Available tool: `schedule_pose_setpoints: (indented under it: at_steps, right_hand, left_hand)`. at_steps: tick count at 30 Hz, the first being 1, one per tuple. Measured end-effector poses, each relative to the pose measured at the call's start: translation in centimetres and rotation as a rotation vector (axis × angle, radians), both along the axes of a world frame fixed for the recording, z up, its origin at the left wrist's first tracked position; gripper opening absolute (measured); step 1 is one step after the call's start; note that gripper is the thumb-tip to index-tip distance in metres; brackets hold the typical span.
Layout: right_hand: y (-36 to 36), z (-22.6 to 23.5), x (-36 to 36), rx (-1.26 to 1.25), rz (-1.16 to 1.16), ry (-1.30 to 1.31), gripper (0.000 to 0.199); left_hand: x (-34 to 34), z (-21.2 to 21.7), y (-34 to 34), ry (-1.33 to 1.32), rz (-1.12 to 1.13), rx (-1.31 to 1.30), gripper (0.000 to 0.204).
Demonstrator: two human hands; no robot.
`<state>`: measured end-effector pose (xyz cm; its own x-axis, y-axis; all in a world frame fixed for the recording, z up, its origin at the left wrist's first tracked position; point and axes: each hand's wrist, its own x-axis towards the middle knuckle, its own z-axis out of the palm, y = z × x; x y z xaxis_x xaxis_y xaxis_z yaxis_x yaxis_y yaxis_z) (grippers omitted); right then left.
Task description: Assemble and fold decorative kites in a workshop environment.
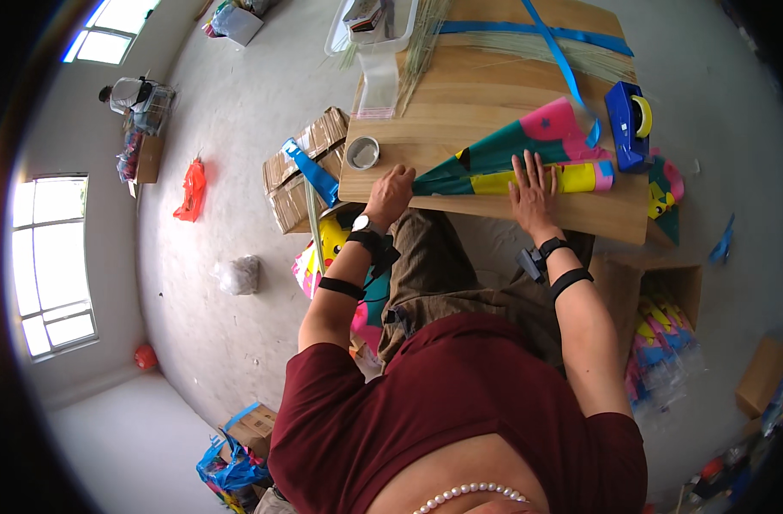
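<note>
A kite-like sheet of thin green, pink and yellow material [494, 147] lies on the wooden table [409, 128], narrowing to a point at its left end. My left hand [391, 193] is closed at that point, its fingertips pinching the tip near the table's front edge. My right hand [535, 195] lies flat with fingers spread over the yellow strip along the near edge, which looks rolled or folded over. To its right stands a blue tape dispenser [627, 128] with a yellow roll. A small round tin [362, 153] sits just beyond my left hand.
Bundles of thin pale sticks [421, 60] and blue ribbon [528, 27] cover the table's far side, beside a white tray [404, 41]. A taped cardboard box [276, 184] stands left of the table. Below its right side, an open carton [687, 283] holds colourful packets.
</note>
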<state>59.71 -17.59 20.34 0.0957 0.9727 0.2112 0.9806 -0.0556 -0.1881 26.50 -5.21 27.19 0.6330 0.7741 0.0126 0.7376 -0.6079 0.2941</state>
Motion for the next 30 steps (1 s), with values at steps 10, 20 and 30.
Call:
schedule_pose_setpoints:
  at_steps: [10,20,30]
  right_hand:
    - [-0.1,-0.1,0.0,-0.046,-0.010,-0.010,0.066]
    - [0.0,-0.2,-0.1,-0.006,-0.009,0.012,0.066]
    - [-0.1,0.3,0.0,-0.024,-0.003,-0.034,0.066]
  left_hand:
    - [2.1,-0.6,0.1,-0.233,-0.073,-0.083,0.037]
    - [-3.1,-2.1,1.7,-0.227,0.175,-0.064,0.010]
    - [4.8,-3.5,5.6,-0.148,0.189,-0.436,0.032]
